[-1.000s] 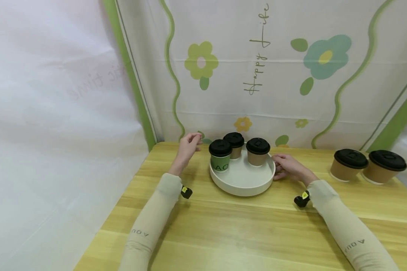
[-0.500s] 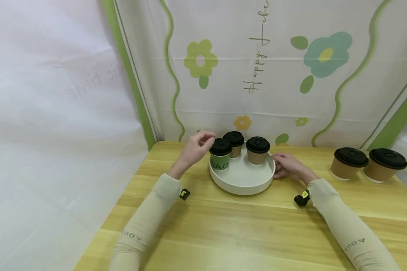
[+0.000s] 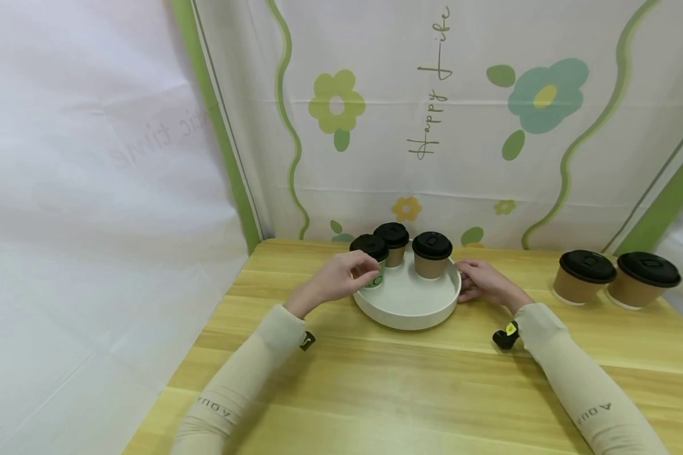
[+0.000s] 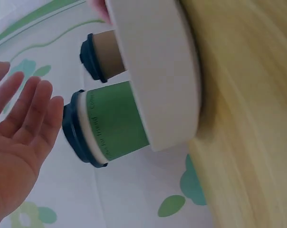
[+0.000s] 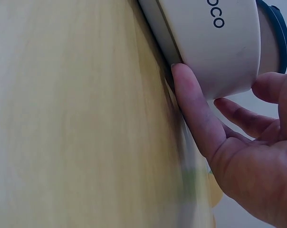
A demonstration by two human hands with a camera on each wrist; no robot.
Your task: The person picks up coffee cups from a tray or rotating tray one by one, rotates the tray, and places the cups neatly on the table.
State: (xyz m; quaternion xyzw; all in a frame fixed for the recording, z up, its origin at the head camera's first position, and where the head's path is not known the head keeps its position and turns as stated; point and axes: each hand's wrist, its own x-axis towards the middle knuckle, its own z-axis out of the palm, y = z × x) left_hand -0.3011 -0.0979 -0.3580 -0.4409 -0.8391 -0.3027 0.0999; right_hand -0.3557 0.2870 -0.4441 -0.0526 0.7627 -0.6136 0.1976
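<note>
Here's the left hand (image 3: 338, 278) beside the green paper cup (image 4: 116, 121), fingers loosely extended, palm empty, a wide gap between thumb and fingers! The fingertips sit right by the cup's black lid (image 3: 369, 245); whether they touch it, I can't tell. That green cup stands upright on the left side of the round white tray (image 3: 408, 321), partly hidden by the hand in the head view.

Over on the other side, the right hand (image 3: 484, 281) has the tray's edge, thumb at the rim and a finger down at the base, a narrow hold on the wall. Two brown cups share the tray: the rear brown cup (image 3: 396, 256) just behind the green one, the right-hand brown cup (image 3: 431, 266) near the right wall. Well to the right, two more lidded brown cups (image 3: 575, 287) stand side by side on the wooden table (image 3: 398, 392).
</note>
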